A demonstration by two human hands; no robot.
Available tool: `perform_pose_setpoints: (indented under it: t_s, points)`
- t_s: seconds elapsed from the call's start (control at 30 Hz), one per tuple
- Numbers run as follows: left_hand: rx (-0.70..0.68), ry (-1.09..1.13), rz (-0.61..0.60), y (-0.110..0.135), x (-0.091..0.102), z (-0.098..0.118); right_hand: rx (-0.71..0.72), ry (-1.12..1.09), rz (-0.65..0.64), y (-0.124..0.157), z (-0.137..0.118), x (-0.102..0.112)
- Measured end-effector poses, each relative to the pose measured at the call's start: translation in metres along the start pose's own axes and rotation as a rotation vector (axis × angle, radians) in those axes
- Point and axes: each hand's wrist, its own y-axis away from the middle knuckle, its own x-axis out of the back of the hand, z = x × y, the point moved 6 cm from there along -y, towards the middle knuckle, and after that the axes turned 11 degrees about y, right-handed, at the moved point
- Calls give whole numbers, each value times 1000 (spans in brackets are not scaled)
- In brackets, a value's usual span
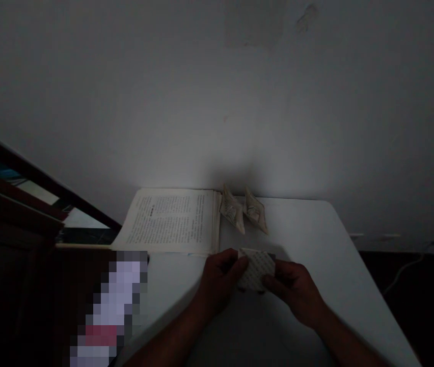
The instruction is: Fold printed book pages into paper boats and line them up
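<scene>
Both hands, left hand [220, 278] and right hand [291, 288], pinch a folded printed paper [255, 269].

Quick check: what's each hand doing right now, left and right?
Left hand: closed, pinching the left edge of the folded paper.
Right hand: closed, gripping the same paper's right edge, above the table.

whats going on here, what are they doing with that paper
A person holds a piece of printed paper between both hands, the left hand and right hand pinching its two sides over the white table. Behind it an open book lies flat. Two folded paper shapes stand beside the book, close to the wall.
</scene>
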Motion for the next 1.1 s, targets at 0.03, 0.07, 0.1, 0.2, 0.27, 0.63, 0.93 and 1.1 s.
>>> perform_pose_setpoints:
  t_s: [0.03, 0.07, 0.1, 0.2, 0.27, 0.63, 0.93, 1.1]
  points:
    - [-8, -17, 4, 0, 0, 0, 0, -11, 7, 0, 0, 1]
    - [-16, -39, 5, 1, 0, 1, -1, -18, 17, 0, 1, 2]
    - [-18, -61, -4, 1, 0, 1, -3, -18, 31, 0, 1, 3]
    - [-12, -114, -88, 3, -5, 1, -20, 12, 75, -1, 1, 8]
    - [-34, -183, -159, 5, -9, 3, -23, 50, 99, -1, 0, 11]
    - [-79, -289, -178, 5, -15, 9, 11, 252, 86, -1, -7, 7]
    - [-105, -234, -148, 3, -12, 4, 19, 277, 154, -2, -7, 7]
    - [-101, -189, -143, 2, -11, 3, 41, 284, 167, 0, -8, 7]
